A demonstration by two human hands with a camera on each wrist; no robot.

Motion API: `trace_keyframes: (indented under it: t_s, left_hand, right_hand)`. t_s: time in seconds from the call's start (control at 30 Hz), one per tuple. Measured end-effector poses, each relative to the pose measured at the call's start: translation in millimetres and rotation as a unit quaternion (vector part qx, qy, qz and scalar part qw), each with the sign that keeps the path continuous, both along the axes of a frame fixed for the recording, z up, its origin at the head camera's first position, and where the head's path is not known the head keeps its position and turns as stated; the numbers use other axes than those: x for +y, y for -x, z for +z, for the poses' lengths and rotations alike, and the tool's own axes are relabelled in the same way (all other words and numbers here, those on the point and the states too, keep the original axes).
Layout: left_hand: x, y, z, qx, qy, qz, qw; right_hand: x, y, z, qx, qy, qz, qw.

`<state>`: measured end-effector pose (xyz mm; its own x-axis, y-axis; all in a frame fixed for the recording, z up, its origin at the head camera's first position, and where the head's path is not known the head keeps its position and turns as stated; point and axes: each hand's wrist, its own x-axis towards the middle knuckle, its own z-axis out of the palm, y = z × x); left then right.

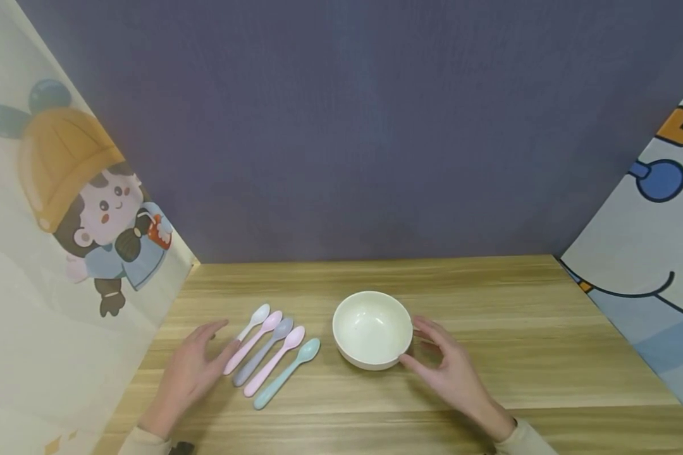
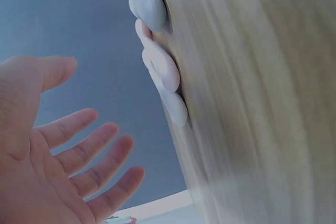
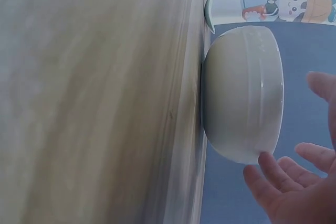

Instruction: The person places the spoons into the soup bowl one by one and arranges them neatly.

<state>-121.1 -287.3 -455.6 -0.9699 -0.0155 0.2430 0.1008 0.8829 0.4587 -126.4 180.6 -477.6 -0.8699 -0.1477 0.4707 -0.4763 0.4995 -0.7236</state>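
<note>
"What are you seeing from the head view?"

"I'm seeing the cream bowl (image 1: 372, 332) sitting upright on the table (image 1: 489, 303), with the right hand (image 1: 452, 374) curving at its right side, thumb and fingers apart. The left hand (image 1: 189, 363) is hovering by five spoons (image 1: 260, 357), hiding part of the white spoon (image 1: 260, 314)."

"Left wrist?"

"Its fingers are spreading, gripping nothing. Single handles are lying close, so picking one would be calling for a narrow pinch, I'm judging."

"Right wrist?"

"A fingertip is overlapping the bowl near its rim; I'm not able to tell how firmly it's touching. For steadying, I'd be pressing lightly, without tipping. The teal spoon (image 1: 287, 374) is blocking any long leftward slide, and the dark panel (image 1: 347, 126) is closing off the back."
</note>
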Motion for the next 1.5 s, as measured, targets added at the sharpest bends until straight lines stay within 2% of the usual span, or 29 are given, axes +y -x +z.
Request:
trace_keyframes:
  t_s: [0.17,0.5,0.83,1.17,1.5]
  left_hand:
    - [-2.1,2.7,0.5,-0.004,-0.001,0.000,1.0000]
    - [-2.5,6.3,-3.4,-0.006,0.006,0.001,1.0000]
    - [-3.3,13.9,-7.3,-0.012,0.000,0.000,0.9999]
    - [-4.4,20.8,-9.2,-0.051,-0.014,0.006,0.9986]
    - [-7.6,33.2,-13.4,-0.084,-0.023,0.002,0.9962]
  right_hand:
    - [-1.1,0.3,-0.2,0.005,-0.004,-0.004,1.0000]
    - [0.2,4.1,-3.9,-0.015,-0.019,-0.009,0.9997]
    - [1.6,7.4,-3.4,-0.050,-0.030,-0.007,0.9983]
    - [0.4,10.0,-1.9,-0.065,-0.026,-0.002,0.9976]
    - [2.7,11.5,1.0,-0.072,-0.032,0.003,0.9969]
